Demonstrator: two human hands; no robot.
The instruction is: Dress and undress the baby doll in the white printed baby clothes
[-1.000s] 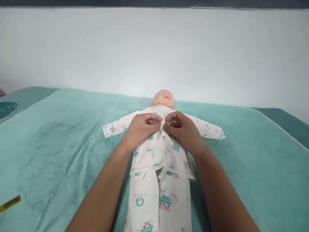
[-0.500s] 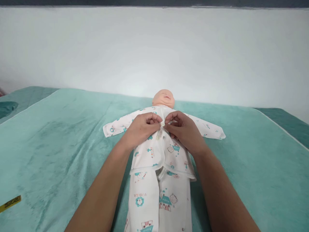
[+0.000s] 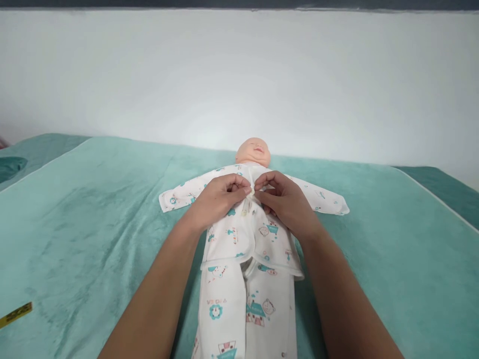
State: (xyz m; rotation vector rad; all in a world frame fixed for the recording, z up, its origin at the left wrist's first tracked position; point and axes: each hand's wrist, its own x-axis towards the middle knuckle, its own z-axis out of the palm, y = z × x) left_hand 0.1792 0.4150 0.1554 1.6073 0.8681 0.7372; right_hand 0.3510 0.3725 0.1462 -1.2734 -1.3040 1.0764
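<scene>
A baby doll (image 3: 253,151) lies on its back, its head toward the wall. It is dressed in a white printed baby jacket (image 3: 232,239) and matching trousers (image 3: 224,299), with both sleeves spread sideways. My left hand (image 3: 228,197) pinches the jacket's front edge at the chest. Opposite it, my right hand (image 3: 282,197) pinches the other front edge, fingertips almost meeting the left ones. A small fastening shows between the fingers, too small to make out fully. Below the hands the jacket front parts slightly toward the hem.
A green plush cover (image 3: 93,239) lies under the doll, with creases on the left. Behind it rises a white wall (image 3: 239,75). A yellow strip with dark markings (image 3: 15,315) lies at the lower left. Darker green fabric shows at both far sides.
Both hands stay at the chest of the jacket. The fingertips have shifted very slightly; the doll and its clothes look the same.
</scene>
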